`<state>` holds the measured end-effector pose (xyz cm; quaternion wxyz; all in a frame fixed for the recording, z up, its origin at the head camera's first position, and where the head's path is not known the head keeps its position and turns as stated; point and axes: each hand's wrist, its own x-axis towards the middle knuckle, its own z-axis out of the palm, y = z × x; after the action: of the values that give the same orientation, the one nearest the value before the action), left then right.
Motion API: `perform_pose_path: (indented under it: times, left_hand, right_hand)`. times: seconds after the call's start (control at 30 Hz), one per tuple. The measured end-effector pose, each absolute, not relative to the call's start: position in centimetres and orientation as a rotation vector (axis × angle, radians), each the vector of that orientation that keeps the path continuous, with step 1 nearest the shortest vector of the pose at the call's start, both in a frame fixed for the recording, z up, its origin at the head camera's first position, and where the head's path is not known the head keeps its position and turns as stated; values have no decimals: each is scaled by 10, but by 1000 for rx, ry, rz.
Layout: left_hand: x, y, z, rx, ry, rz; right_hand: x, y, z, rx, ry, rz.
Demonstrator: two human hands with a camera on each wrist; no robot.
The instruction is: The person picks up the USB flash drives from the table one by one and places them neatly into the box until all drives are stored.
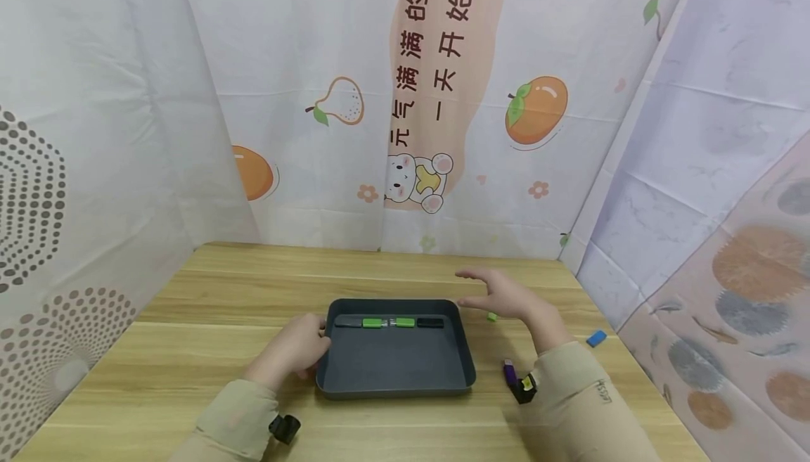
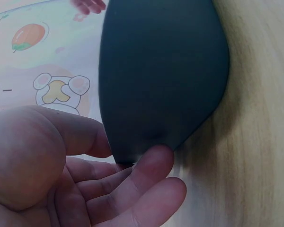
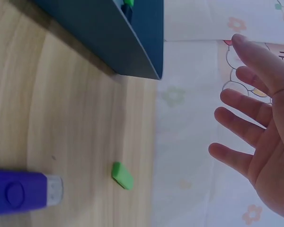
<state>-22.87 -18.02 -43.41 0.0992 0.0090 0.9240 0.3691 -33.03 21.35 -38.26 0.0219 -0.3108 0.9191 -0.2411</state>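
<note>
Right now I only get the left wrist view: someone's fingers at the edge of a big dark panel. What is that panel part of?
Observer: A shallow dark tray; the head view shows it whole.

Visitor: Ooh, is there anything in it?

Observer: Yes, a row of small green and dark pieces lies along its far side.

Visitor: I glimpse fingertips up top too. Is that other hand carrying something?

Observer: No, the right wrist view shows the right hand with nothing in it.

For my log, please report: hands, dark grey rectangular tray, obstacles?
Left hand holds tray. Right hand empty. Purple rectangular USB stick right of tray, seemingly blocking nothing.
</note>
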Motion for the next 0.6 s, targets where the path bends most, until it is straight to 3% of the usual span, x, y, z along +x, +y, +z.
perform_pose_path:
  times: [0.6]
  left_hand:
    - [-229, -180, -434, 33, 2737, 1089]
  right_hand:
    - [-322, 247, -364, -961, 2898, -838]
